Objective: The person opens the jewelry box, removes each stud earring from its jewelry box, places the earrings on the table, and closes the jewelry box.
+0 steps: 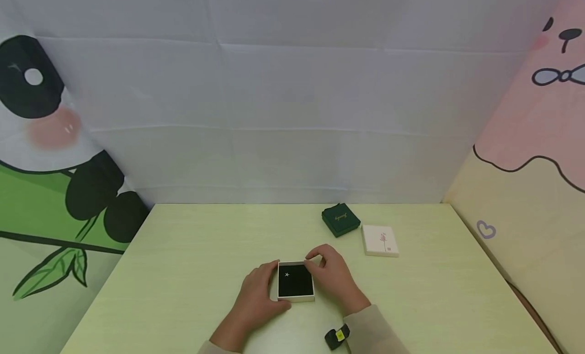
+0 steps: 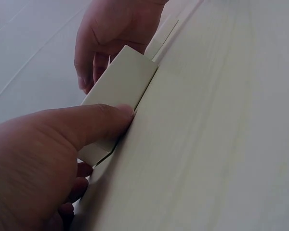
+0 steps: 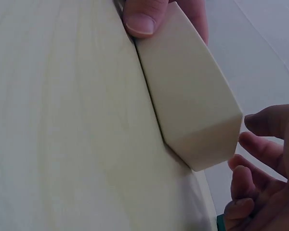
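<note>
A booth-like space, whether in a home or elsewhere cannot be told: a pale worktop [image 1: 183, 278] meets a creased white sheet [image 1: 292, 100] at the far side, between a cartoon-printed left panel [image 1: 32, 201] and right panel [image 1: 530, 125].

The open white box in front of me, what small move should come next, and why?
I'd probably have the right hand try easing up the black padding at the far right corner: its fingers are at that corner, while the left hand holds the white box from the other side, which should keep it steady.
</note>
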`<state>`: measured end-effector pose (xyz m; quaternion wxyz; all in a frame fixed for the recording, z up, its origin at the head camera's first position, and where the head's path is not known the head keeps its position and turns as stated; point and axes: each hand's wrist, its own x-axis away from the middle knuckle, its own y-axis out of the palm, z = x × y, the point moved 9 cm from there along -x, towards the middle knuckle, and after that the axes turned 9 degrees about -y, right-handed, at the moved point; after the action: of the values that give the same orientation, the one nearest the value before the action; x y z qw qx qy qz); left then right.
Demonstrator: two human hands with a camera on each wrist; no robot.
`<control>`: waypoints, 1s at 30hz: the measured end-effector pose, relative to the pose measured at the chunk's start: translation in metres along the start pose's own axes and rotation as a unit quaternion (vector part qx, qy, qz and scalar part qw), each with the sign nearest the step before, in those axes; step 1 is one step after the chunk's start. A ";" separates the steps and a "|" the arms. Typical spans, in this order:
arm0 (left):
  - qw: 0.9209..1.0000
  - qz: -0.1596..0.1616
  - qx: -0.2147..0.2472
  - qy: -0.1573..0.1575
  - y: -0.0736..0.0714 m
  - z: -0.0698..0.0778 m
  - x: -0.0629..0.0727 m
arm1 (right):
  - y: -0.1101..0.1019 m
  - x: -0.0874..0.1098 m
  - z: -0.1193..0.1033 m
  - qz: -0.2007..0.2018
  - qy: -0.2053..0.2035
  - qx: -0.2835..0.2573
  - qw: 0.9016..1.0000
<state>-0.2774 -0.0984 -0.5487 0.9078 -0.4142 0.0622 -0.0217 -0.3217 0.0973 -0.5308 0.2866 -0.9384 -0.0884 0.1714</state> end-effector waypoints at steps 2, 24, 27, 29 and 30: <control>1.000 -0.002 0.000 -0.001 0.000 0.000 0.000 | 0.003 0.000 -0.003 -0.005 -0.009 -0.004 1.000; 1.000 -0.011 -0.003 0.000 -0.001 0.000 0.001 | 0.024 -0.009 -0.027 -0.043 -0.080 0.060 0.994; 1.000 -0.016 0.000 -0.007 0.000 0.000 0.001 | 0.025 -0.011 -0.030 -0.040 -0.093 0.067 0.993; 1.000 -0.017 -0.001 -0.009 0.000 0.000 0.001 | 0.025 -0.012 -0.031 -0.036 -0.101 0.069 0.992; 1.000 -0.017 0.000 -0.011 0.000 -0.001 0.001 | 0.025 -0.012 -0.032 -0.032 -0.103 0.068 0.992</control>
<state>-0.2764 -0.0988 -0.5495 0.9080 -0.4152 0.0448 -0.0325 -0.3191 0.0573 -0.5167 0.3448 -0.8907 -0.1357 0.2632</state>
